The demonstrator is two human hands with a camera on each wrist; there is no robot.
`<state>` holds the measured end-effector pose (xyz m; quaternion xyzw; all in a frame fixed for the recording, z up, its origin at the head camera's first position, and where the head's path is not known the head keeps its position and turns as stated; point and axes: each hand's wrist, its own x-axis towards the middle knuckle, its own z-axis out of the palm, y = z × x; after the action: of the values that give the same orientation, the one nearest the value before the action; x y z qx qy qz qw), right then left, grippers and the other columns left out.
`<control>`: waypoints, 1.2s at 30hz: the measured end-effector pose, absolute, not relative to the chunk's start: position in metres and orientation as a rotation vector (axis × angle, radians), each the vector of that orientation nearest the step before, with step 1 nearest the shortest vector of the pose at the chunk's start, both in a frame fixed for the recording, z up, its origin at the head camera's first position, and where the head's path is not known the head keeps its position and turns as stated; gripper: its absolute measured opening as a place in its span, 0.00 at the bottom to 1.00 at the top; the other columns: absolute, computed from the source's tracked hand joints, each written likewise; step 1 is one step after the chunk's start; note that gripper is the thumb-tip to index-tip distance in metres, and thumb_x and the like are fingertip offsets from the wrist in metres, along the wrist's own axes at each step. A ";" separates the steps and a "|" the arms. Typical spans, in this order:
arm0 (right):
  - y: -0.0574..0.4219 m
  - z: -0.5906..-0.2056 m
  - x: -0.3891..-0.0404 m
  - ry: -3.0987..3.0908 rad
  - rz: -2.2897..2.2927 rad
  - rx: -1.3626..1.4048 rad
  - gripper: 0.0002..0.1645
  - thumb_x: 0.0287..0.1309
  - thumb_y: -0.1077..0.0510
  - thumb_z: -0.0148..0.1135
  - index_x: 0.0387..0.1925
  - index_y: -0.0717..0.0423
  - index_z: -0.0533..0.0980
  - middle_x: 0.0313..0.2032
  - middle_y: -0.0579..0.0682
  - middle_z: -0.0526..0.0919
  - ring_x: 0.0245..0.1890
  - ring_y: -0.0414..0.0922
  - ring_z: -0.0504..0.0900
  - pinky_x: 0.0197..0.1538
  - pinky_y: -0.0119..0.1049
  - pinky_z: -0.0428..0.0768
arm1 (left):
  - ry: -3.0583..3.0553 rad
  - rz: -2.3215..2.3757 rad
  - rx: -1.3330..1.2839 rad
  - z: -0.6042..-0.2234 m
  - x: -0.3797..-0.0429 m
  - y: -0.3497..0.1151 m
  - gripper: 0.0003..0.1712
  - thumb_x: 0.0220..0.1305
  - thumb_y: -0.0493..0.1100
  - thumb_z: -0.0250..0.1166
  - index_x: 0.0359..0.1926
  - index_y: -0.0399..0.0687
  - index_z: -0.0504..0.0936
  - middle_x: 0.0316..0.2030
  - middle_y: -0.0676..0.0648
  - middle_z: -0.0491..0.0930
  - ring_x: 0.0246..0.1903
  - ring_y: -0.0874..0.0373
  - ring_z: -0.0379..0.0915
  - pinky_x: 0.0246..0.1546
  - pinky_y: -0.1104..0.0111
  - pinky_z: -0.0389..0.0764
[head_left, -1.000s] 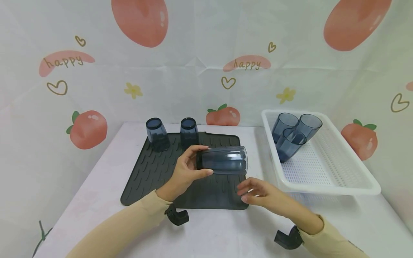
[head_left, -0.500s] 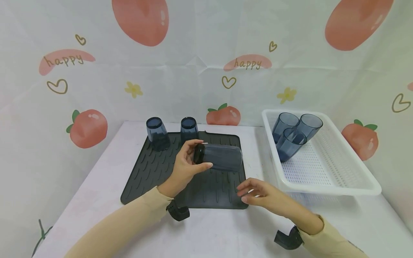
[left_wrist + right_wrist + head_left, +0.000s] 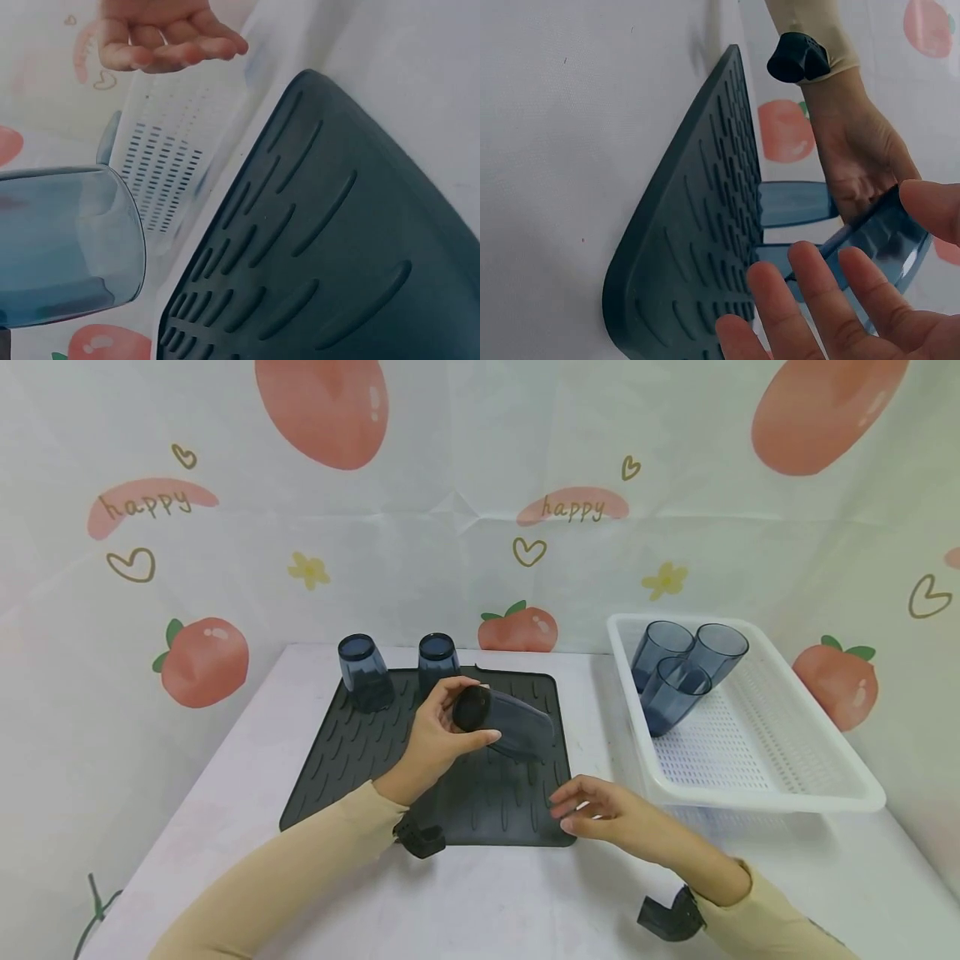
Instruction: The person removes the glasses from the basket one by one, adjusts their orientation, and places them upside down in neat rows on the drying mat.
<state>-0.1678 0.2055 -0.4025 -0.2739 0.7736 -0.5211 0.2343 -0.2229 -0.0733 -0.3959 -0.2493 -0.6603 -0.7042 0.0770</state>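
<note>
My left hand (image 3: 433,739) grips a blue-tinted drinking glass (image 3: 517,723) near its thick dark base, above the black drying mat (image 3: 360,777). The glass is tilted, base toward me and up, mouth pointing right and away. In the left wrist view the glass (image 3: 67,247) shows its open rim above the mat's level. My right hand (image 3: 600,810) hovers at the mat's front right corner, fingers loosely bent and holding nothing. Upside down on the mat's back part stand two similar glasses, one at the left (image 3: 366,672) and one nearer the middle (image 3: 438,662).
A white perforated basket (image 3: 765,802) stands at the right of the white table (image 3: 480,902). Three blue glasses (image 3: 675,693) lean together in its back left corner. A patterned cloth (image 3: 450,460) hangs behind the table. Black wrist mounts (image 3: 670,917) jut under both forearms.
My left hand has turned the glass from nearly level sideways to a tilt, its base raised toward me and its mouth dipping away. The right hand stays in place.
</note>
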 end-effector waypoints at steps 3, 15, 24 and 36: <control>0.205 -0.402 -0.167 2.118 -1.429 -0.752 0.21 0.65 0.56 0.59 0.54 0.66 0.71 0.51 0.66 0.78 0.49 0.61 0.78 0.45 0.32 0.79 | -1.973 -2.113 -0.772 -0.394 -0.226 -0.071 0.39 0.47 0.26 0.73 0.60 0.36 0.66 0.56 0.48 0.73 0.55 0.61 0.71 0.52 0.73 0.78; 0.206 -0.399 -0.166 2.104 -1.460 -0.760 0.21 0.66 0.58 0.58 0.54 0.68 0.70 0.50 0.66 0.78 0.48 0.59 0.79 0.46 0.32 0.79 | -2.009 -2.139 -0.777 -0.393 -0.238 -0.067 0.40 0.49 0.22 0.69 0.64 0.33 0.65 0.58 0.38 0.69 0.54 0.64 0.73 0.53 0.69 0.79; 0.206 -0.402 -0.167 2.116 -1.469 -0.749 0.22 0.66 0.57 0.58 0.54 0.69 0.70 0.49 0.67 0.78 0.47 0.59 0.79 0.46 0.32 0.79 | -2.117 -2.013 -0.655 -0.387 -0.246 -0.065 0.38 0.49 0.25 0.71 0.61 0.35 0.63 0.56 0.35 0.73 0.52 0.59 0.75 0.52 0.67 0.79; 0.205 -0.405 -0.167 2.132 -1.454 -0.746 0.21 0.65 0.57 0.59 0.53 0.67 0.71 0.49 0.66 0.79 0.48 0.61 0.79 0.46 0.32 0.78 | -2.112 -2.012 -0.652 -0.378 -0.255 -0.062 0.38 0.52 0.26 0.70 0.64 0.36 0.65 0.57 0.36 0.73 0.54 0.52 0.74 0.54 0.67 0.78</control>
<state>-0.1674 0.2048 -0.4055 -0.2706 0.7731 -0.5274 0.2255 -0.2549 -0.0615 -0.3783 -0.2175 -0.7046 -0.6711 0.0764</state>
